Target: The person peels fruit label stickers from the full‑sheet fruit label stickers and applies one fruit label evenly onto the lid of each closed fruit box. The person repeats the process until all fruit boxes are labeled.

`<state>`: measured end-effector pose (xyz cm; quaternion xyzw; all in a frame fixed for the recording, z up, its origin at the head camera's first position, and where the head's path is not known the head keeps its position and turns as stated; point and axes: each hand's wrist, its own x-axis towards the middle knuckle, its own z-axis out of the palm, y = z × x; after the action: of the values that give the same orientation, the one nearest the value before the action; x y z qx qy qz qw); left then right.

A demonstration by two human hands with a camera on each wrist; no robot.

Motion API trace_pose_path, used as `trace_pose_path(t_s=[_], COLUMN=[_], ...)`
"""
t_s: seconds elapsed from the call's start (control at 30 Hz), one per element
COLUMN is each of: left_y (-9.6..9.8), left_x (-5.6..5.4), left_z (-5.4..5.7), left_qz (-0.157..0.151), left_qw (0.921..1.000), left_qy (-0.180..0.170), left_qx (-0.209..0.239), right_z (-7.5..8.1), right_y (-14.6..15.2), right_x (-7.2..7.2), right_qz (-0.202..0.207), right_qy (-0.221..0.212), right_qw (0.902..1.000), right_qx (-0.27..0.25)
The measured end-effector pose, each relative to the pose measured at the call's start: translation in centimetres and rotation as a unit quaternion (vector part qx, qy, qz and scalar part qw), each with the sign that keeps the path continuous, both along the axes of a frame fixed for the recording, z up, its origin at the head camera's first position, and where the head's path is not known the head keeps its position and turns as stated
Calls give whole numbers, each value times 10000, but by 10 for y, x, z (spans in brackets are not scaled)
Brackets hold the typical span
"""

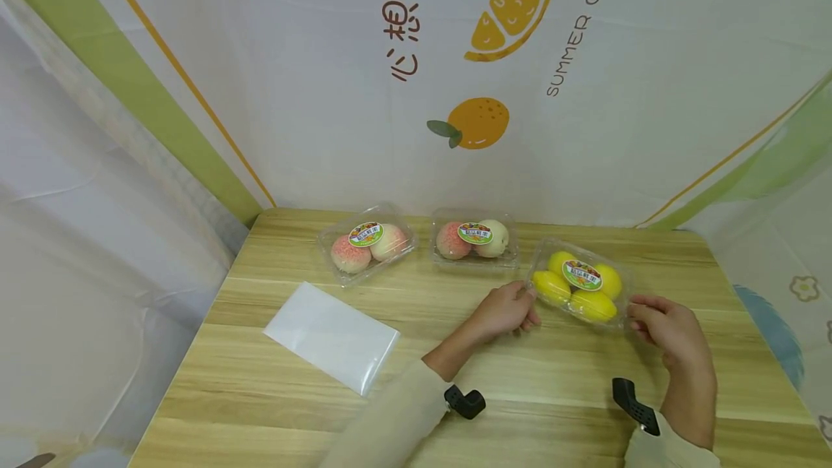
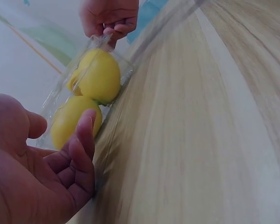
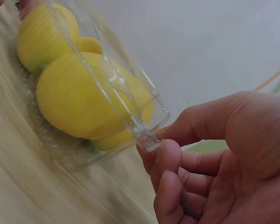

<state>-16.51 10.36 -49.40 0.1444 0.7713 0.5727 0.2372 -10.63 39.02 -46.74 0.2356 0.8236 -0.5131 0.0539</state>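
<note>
A clear plastic box of lemons (image 1: 591,304) lies askew at the right of the table, several yellow lemons under its oval label (image 1: 581,275). My right hand (image 1: 669,327) pinches the lid's small corner tab (image 3: 148,141) between thumb and forefinger, its other fingers curled below. At the opposite end, my left hand (image 1: 503,309) holds the near left corner with thumb and forefinger; its remaining fingers (image 2: 79,161) stay loosely bent beside the lemons. The forefinger's contact is partly hidden in the left wrist view.
Two more clear boxes with pinkish-white peaches, a middle box (image 1: 477,260) and a left box (image 1: 380,257), stand along the table's back edge. A flat stack of clear plastic bags (image 1: 331,334) lies front left. A printed curtain (image 1: 325,128) hangs behind the wooden table (image 1: 546,396).
</note>
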Motion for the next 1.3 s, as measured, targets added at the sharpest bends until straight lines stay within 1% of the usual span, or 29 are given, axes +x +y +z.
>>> trace_pose_path(t_s=[0.23,0.4,0.5,0.57,0.6,0.63,0.7,0.73,0.83,0.87,0.93,1.0,1.07,1.13,1.17,1.3], left_y=[6,9,13,19,21,24,27,30,29,26,24,20,19,19,23,25], left_x=[-1,-4,-10,-17,-20,-25,-29,-32,-31,-29,-24,-18,-14,-13,-17,-20], left_z=[1,-2,-10,-24,-29,-36,-42,-48,-40,-34,-24,-8,0,2,-6,-8], left_qz=[61,102,50,46,31,38,30,45,65,66,124,187,285,355,382,396], left_qw=[9998,9998,9997,9996,9996,9996,9995,9994,9991,9990,9986,9979,9975,9969,9965,9959], left_qy=[-43,-174,-200,-169,-172,-164,-215,-233,-401,-437,-508,-591,-612,-681,-738,-805], left_qx=[-203,-96,-130,-204,-214,-248,-220,-237,-108,-43,100,205,214,162,134,124], right_z=[0,-2,-3,-3,-3,-3,-3,-3,-3,-3,-3,-2,-2,-2,-2,-1], right_y=[-5,-7,-9,-9,-9,-10,-10,-11,-12,-13,-14,-14,-14,-15,-16,-17], right_x=[-3,-5,-5,-6,-6,-6,-6,-6,-7,-7,-8,-8,-9,-9,-9,-8], right_qz=[-307,-514,-629,-674,-706,-739,-811,-844,-967,-996,-1040,-1060,-1071,-1081,-1081,-1098], right_qy=[28,163,261,316,339,360,383,385,387,380,369,376,365,373,375,365], right_qw=[9995,9985,9977,9972,9969,9965,9959,9956,9944,9941,9938,9936,9936,9934,9934,9933], right_qx=[10,-21,-65,-82,-101,-120,-143,-148,-173,-173,-152,-112,-54,-26,-19,-18])
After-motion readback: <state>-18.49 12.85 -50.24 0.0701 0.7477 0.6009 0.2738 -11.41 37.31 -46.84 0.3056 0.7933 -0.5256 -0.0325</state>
